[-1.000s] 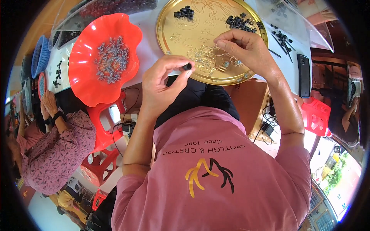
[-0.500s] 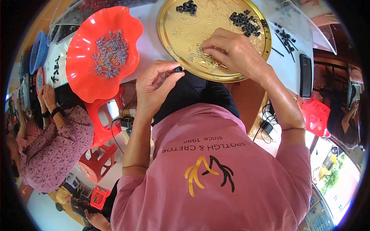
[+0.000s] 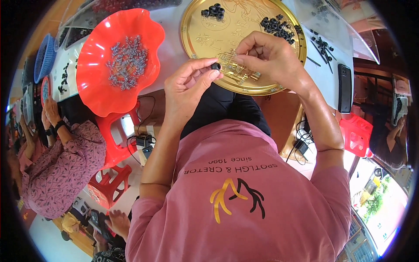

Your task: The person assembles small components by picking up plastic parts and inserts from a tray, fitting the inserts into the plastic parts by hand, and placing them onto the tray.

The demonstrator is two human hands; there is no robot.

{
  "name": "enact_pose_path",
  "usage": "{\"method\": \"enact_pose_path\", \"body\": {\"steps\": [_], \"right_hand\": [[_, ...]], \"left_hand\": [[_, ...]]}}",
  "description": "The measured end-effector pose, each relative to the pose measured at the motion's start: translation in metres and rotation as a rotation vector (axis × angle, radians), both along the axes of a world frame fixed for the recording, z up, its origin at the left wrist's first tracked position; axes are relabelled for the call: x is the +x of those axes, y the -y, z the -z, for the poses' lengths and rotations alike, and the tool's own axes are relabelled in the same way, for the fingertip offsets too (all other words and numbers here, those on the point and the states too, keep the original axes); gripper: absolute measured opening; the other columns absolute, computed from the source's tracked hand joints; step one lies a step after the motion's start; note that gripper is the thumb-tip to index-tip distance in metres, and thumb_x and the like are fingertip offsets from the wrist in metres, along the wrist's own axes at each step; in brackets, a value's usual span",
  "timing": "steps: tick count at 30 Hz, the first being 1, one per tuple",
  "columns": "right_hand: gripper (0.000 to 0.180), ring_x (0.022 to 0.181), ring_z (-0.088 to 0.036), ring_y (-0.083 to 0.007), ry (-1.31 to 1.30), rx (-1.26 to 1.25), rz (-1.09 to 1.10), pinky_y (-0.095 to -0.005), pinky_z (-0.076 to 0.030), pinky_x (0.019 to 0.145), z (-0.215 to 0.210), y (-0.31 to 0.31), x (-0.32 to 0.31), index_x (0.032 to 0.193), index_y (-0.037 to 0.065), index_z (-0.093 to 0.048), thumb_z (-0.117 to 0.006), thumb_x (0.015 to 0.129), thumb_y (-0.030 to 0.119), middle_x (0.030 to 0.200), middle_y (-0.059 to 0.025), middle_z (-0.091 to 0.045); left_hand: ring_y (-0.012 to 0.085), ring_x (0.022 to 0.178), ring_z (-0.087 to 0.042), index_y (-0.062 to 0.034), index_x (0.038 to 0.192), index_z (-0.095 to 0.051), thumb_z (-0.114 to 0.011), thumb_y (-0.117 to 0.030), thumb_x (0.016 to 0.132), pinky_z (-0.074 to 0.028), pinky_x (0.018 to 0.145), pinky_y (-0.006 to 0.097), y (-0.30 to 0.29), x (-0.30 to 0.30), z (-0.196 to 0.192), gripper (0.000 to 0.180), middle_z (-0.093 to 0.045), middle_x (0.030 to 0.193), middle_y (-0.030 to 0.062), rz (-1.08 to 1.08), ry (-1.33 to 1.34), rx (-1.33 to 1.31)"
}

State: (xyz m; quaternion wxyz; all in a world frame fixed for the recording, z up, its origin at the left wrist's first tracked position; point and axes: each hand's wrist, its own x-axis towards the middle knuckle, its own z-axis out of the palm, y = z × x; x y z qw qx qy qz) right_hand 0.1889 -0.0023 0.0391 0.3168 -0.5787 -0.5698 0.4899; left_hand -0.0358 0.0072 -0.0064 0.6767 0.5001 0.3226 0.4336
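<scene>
Between the thumb and fingers of my left hand (image 3: 185, 87) is a small black cylindrical part (image 3: 215, 66) with a hollow end. My right hand (image 3: 277, 59) is pinched closed just above the round gold tray (image 3: 205, 48); whatever its fingertips hold is too small to make out. Small shiny metal pieces (image 3: 240, 73) lie scattered on the tray between my hands. Toward the tray's far side sit two groups of black parts, a smaller pile (image 3: 213, 12) at left and a larger pile (image 3: 278, 28) at right.
Left of the tray stands a wavy-edged red bowl (image 3: 91, 65) holding many small coiled springs (image 3: 127, 61). Black rods and rings (image 3: 324, 47) and a black phone (image 3: 345, 88) lie on the table's right. A blue basket (image 3: 45, 59) and another person's hands (image 3: 51, 112) are at far left.
My left hand has moved right and up with the black part, coming over the tray's near edge. My right hand has lifted slightly and shifted right, off the metal pieces.
</scene>
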Motion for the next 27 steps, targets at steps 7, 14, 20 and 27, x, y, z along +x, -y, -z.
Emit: {"method": "enact_pose_path", "body": {"steps": [7, 14, 20, 27], "right_hand": [[0.014, 0.075, -0.06, -0.0061, -0.231, -0.044, -0.034, -0.0224, -0.047, 0.063, -0.019, 0.011, -0.009, 0.095, 0.001, -0.066, -0.072, 0.088, 0.012, 0.084, -0.0013, -0.067], [0.028, 0.062, -0.049, -0.0035, -0.32, -0.199, -0.046, -0.0192, -0.036, 0.053, -0.018, 0.011, 0.0, 0.085, 0.002, -0.061, -0.08, 0.083, 0.023, 0.074, 0.0001, -0.062], [0.039, 0.064, -0.05, -0.0049, -0.371, -0.23, -0.061, -0.0197, -0.037, 0.055, -0.002, 0.002, 0.007, 0.091, 0.003, -0.062, -0.083, 0.079, 0.034, 0.076, 0.0, -0.063], [0.027, 0.077, -0.066, -0.0129, 0.02, -0.048, 0.098, -0.0298, -0.052, 0.07, 0.002, -0.051, 0.008, 0.107, 0.004, -0.068, -0.069, 0.09, 0.025, 0.087, -0.0076, -0.069]], "left_hand": [[0.0167, 0.093, -0.067, 0.0066, 0.114, -0.063, -0.064, 0.004, 0.09, -0.055, 0.082, 0.026, -0.002, 0.013, -0.005, 0.024, -0.068, 0.1, 0.0101, 0.055, -0.013, 0.115], [0.0147, 0.091, -0.067, 0.0054, 0.11, -0.065, -0.065, 0.002, 0.09, -0.055, 0.079, 0.026, -0.007, 0.016, 0.0, 0.02, -0.068, 0.099, 0.0081, 0.166, -0.049, 0.344], [0.0176, 0.091, -0.068, 0.006, 0.113, -0.064, -0.063, 0.004, 0.091, -0.056, 0.082, 0.029, -0.009, 0.022, -0.005, 0.022, -0.068, 0.102, 0.0116, 0.272, 0.197, -0.036], [0.0209, 0.092, -0.068, 0.0057, 0.116, -0.061, -0.061, 0.003, 0.093, -0.056, 0.085, 0.033, -0.012, 0.024, -0.004, 0.024, -0.068, 0.104, 0.0136, 0.2, 0.237, -0.066]]}}
